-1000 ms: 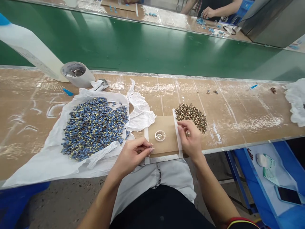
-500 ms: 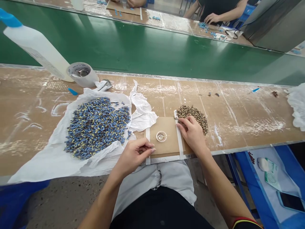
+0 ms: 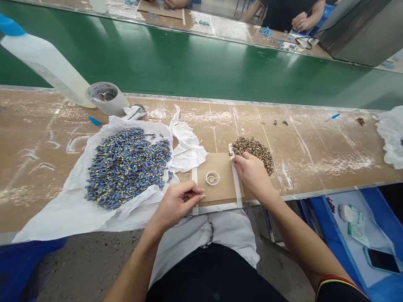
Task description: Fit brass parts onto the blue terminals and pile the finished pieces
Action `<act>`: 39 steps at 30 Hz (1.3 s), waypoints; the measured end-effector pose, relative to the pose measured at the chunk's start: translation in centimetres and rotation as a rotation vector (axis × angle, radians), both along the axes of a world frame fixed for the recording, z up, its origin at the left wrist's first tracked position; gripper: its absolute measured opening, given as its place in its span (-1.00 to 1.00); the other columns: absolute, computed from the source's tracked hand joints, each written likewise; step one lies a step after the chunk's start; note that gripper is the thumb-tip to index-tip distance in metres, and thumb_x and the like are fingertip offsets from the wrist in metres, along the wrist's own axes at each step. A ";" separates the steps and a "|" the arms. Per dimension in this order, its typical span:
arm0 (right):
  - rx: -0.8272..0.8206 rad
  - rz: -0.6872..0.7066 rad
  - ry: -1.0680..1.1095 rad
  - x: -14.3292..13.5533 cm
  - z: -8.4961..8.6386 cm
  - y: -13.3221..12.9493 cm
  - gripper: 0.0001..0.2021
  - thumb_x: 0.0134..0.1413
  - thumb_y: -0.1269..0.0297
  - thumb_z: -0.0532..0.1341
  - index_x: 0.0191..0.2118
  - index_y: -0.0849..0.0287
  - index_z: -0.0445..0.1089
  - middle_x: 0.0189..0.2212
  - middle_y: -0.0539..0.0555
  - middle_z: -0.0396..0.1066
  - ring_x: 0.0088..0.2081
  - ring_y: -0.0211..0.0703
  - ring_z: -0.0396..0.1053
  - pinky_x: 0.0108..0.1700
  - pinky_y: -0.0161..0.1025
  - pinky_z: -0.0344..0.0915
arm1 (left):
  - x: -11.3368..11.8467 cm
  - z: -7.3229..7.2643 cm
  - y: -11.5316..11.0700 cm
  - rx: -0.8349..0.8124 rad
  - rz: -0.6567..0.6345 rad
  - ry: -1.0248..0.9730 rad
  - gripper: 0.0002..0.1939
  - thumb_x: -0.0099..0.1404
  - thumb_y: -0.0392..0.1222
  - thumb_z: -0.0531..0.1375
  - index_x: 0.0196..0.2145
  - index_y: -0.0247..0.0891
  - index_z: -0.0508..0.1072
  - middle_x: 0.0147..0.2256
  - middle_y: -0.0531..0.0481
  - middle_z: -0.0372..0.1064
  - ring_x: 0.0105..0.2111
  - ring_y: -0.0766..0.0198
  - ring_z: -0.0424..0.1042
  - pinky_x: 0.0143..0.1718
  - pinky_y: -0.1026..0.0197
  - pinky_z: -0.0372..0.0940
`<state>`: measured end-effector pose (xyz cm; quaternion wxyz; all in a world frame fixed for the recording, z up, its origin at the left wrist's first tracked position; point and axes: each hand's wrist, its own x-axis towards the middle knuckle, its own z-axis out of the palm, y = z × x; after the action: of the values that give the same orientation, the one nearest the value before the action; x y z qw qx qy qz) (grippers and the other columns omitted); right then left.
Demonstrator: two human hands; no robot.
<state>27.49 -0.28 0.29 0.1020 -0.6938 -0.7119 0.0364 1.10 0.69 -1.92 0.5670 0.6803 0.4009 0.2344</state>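
My left hand (image 3: 184, 199) is closed in a pinch at the near left edge of a cardboard pad (image 3: 222, 195); what it pinches is too small to make out. My right hand (image 3: 252, 173) has its thumb and fingertips together over the pad's taped right edge, and anything between them is hidden. Just behind it lies a heap of small brass-and-dark parts (image 3: 255, 150). A small round cup (image 3: 212, 178) with a thin pale stick across it stands on the pad between my hands. To the left, a big pile of small blue-and-yellow parts (image 3: 127, 167) rests on white cloth (image 3: 63, 218).
A white bottle with a blue cap (image 3: 47, 63) leans beside a tape roll (image 3: 107, 98) at the back left. Beyond a green strip (image 3: 189, 63), co-workers' hands (image 3: 304, 21) handle blue parts. A phone (image 3: 382, 260) lies on a blue surface at lower right.
My right hand has drawn slightly toward me from the edge of the brass heap, its fingertips now closer together. My left hand is almost unmoved. A co-worker's hand has lifted off the blue parts.
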 end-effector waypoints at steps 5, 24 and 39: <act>0.048 0.028 0.034 -0.4 -0.8 -0.3 -0.78 0.33 0.38 0.06 -0.20 0.18 0.48 -0.31 0.14 0.37 -0.24 -0.05 0.33 -0.21 -0.21 0.19 | 0.1 0.1 0.0 0.007 0.008 -0.018 -0.84 0.27 -0.17 0.27 -0.37 -0.34 0.49 -0.40 -0.02 0.45 -0.46 0.38 0.37 -0.45 0.38 0.26; -0.070 -0.372 1.234 -0.9 -2.1 -6.2 -0.73 0.03 0.10 0.39 -0.25 0.18 0.51 -0.32 0.11 0.55 -0.36 -0.16 0.47 -0.28 -0.20 0.46 | 0.3 0.3 -0.3 0.171 -0.049 0.031 -0.88 0.32 -0.28 0.19 -0.27 -0.33 0.53 -0.37 -0.02 0.48 -0.40 0.35 0.44 -0.38 0.36 0.30; -0.205 -0.207 1.407 -6.2 0.3 -8.0 -0.88 0.13 0.22 0.35 -0.24 0.12 0.51 -0.28 0.04 0.54 -0.25 -0.20 0.51 -0.18 -0.28 0.46 | 1.3 3.1 -2.4 0.562 -0.115 0.199 -0.87 0.40 -0.31 0.15 -0.32 -0.31 0.46 -0.41 0.03 0.42 -0.44 0.34 0.37 -0.39 0.29 0.20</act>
<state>21.28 -8.27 0.55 0.4741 -0.5760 -0.4011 0.5316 2.38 -1.74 1.20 0.3268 0.8517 0.3349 0.2358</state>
